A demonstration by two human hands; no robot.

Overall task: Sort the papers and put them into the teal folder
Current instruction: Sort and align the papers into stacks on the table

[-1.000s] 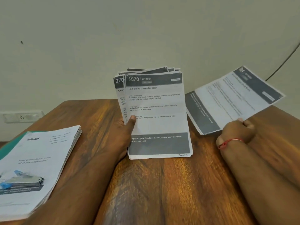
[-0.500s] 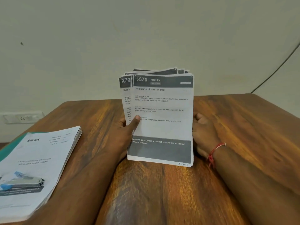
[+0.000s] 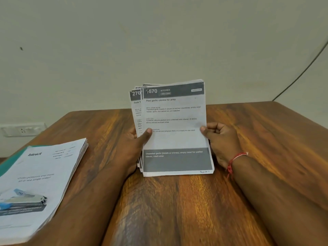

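A stack of printed papers [image 3: 174, 139] stands upright on its bottom edge on the wooden table [image 3: 177, 210]. The front sheet reads "670 KITCHEN, Peel garlic cloves for prep". My left hand [image 3: 136, 146] grips the stack's left side, thumb on the front sheet. My right hand [image 3: 220, 139] holds the right edge, thumb on the front sheet. The teal folder [image 3: 10, 163] lies at the left, mostly hidden under a second pile of papers [image 3: 46, 174].
A stapler [image 3: 23, 201] rests on the left pile, whose top sheet reads "blinkit". A wall socket [image 3: 23, 129] sits at the far left, and a dark cable [image 3: 301, 73] runs down the wall at the right.
My right hand brought a loose sheet from the right to the back of the stack, then came round to grip the stack's right edge. The sheets look more squared up.
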